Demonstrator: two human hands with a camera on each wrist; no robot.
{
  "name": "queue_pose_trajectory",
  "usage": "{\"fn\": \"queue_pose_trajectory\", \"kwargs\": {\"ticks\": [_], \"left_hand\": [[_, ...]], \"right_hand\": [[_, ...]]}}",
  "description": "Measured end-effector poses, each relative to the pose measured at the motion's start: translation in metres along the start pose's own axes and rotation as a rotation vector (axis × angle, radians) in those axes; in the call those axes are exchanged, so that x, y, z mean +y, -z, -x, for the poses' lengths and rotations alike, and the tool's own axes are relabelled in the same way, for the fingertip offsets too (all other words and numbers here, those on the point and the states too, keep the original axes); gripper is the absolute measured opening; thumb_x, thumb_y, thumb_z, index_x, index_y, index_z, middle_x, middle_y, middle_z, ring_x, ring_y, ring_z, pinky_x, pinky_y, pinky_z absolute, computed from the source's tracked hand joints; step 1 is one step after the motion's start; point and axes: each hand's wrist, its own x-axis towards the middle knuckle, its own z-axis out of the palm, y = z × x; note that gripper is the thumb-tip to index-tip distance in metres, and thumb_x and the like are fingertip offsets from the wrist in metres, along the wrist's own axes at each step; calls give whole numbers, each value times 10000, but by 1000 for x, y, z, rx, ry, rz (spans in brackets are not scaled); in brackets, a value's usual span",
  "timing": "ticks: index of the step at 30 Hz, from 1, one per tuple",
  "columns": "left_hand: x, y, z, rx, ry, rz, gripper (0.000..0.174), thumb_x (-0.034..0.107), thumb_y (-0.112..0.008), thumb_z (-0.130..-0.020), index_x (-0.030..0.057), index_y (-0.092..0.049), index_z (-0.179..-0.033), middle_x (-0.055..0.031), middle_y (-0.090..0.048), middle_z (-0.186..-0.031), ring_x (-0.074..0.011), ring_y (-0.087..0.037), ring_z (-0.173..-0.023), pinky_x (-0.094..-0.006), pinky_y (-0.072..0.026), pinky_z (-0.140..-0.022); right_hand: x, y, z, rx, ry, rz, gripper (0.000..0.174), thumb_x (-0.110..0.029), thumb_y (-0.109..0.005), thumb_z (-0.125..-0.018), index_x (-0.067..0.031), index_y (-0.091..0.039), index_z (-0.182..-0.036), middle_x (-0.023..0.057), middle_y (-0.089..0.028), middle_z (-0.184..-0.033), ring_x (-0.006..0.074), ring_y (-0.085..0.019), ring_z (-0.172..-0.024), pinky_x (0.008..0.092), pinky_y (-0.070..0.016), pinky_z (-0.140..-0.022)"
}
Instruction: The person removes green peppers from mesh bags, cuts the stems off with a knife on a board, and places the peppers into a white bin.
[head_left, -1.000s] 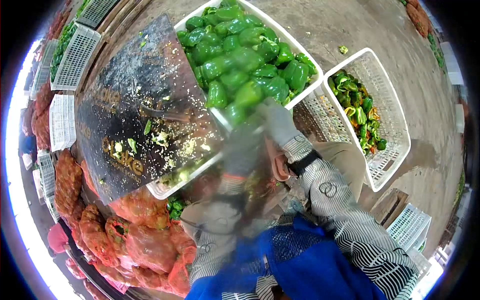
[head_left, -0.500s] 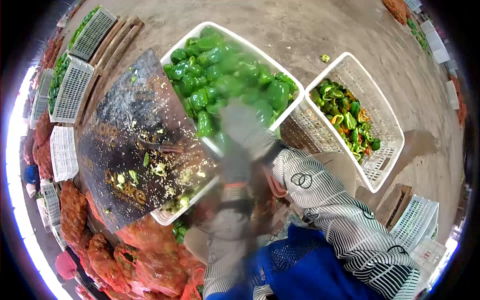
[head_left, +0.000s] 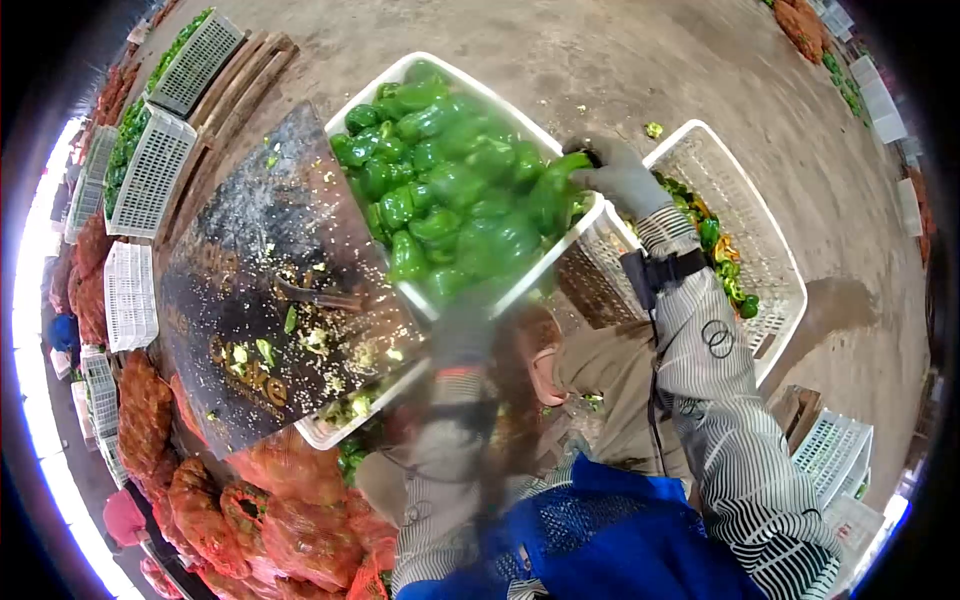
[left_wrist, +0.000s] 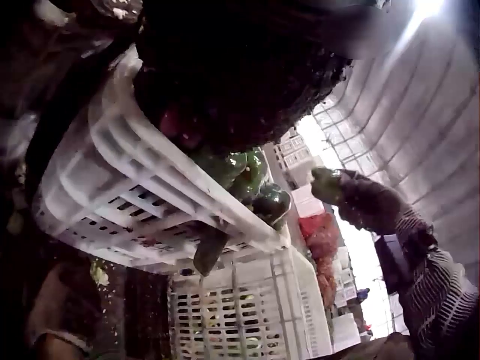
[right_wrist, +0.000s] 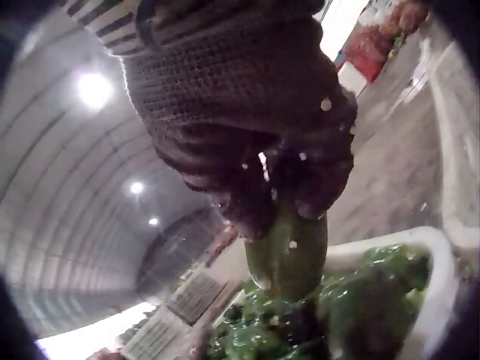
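Note:
My gloved right hand (head_left: 618, 178) grips a green bell pepper (head_left: 558, 190) over the right corner of a white crate (head_left: 590, 222) full of green peppers (head_left: 430, 180). In the right wrist view the fingers curl round the top of that pepper (right_wrist: 289, 247), which points down over the pile. A grey smear over the middle of the head view blurs my left hand (head_left: 465, 335), near the crate's front corner. In the left wrist view the left glove (left_wrist: 240, 67) is a dark mass above the crate rim (left_wrist: 187, 169), its fingers hidden.
A second white crate (head_left: 775, 250) with discoloured peppers (head_left: 722, 245) stands at the right. Left lies a dark printed sheet (head_left: 290, 260) with seeds, scraps and a knife (head_left: 315, 295). Red mesh sacks (head_left: 300, 520) and a wooden pallet (head_left: 235, 80) are further left.
My right hand has moved right and away from me, from the crate's front edge to its right corner, and now holds a pepper. The left arm stays nearly in place.

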Motion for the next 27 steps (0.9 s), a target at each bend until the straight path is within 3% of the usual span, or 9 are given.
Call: {"fn": "queue_pose_trajectory", "kwargs": {"ticks": [6,8,12,13,14,16,20,24,27], "left_hand": [[-8,-19,2,163,-50,-61,261,223,-614,-869,65,-594,-1075,-196,-645,-983,-388,-627,-906,-470,-502,-822],[-3,-13,-2,11,157,-19,255,229,-628,-862,69,-594,-1058,-195,-644,-977,-388,-627,-904,-470,-502,-817],[-10,-19,0,65,53,-27,258,239,-636,-861,78,-597,-1059,-193,-645,-968,-386,-627,-899,-468,-504,-812],[-15,-25,-1,121,-2,-5,262,242,-648,-855,81,-597,-1055,-191,-646,-962,-384,-627,-897,-467,-504,-810],[-19,-29,-2,179,-55,18,267,246,-659,-848,84,-598,-1051,-190,-646,-955,-382,-628,-896,-467,-504,-808],[-15,-22,-1,206,-137,11,258,246,-663,-846,86,-598,-1037,-185,-648,-949,-378,-629,-893,-466,-504,-800],[-17,-22,0,190,-64,1,234,238,-650,-850,95,-598,-1028,-174,-649,-945,-375,-632,-882,-452,-511,-786],[-5,-8,-3,188,-86,43,239,235,-640,-846,79,-598,-1022,-169,-649,-986,-374,-630,-902,-460,-513,-792],[0,-4,-6,-48,114,29,267,252,-610,-868,68,-606,-1061,-163,-650,-1016,-366,-627,-937,-461,-510,-815]], "right_hand": [[60,15,2,-106,75,469,409,-109,-693,-737,-80,-631,-1141,159,-649,-1052,268,-636,-970,332,-495,-902],[73,17,-1,-84,9,431,396,-112,-691,-740,-103,-642,-1132,154,-645,-1041,294,-631,-982,356,-494,-907],[23,10,3,-61,15,1089,249,-108,-632,-795,-104,-659,-1042,135,-654,-1022,290,-633,-1005,365,-500,-895],[32,1,-2,-32,178,1039,167,-86,-558,-842,-81,-657,-976,141,-654,-1025,267,-636,-1013,367,-502,-888],[33,-4,-8,-232,37,1159,167,-78,-508,-868,-52,-635,-974,161,-649,-1027,272,-632,-1021,371,-499,-890],[47,-17,-4,-108,347,1001,198,-24,-567,-792,-3,-577,-989,185,-638,-876,349,-644,-883,414,-516,-794],[2,-17,7,-349,-95,1062,191,-92,-598,-853,-19,-631,-1026,178,-664,-1046,304,-631,-1048,379,-506,-906],[11,-31,-1,-386,-74,1213,179,-83,-589,-863,-21,-665,-1013,170,-676,-1042,293,-653,-1018,372,-535,-859],[16,-42,-10,-408,33,1274,151,-77,-546,-852,-43,-687,-898,162,-688,-938,299,-678,-901,394,-552,-777]]}}
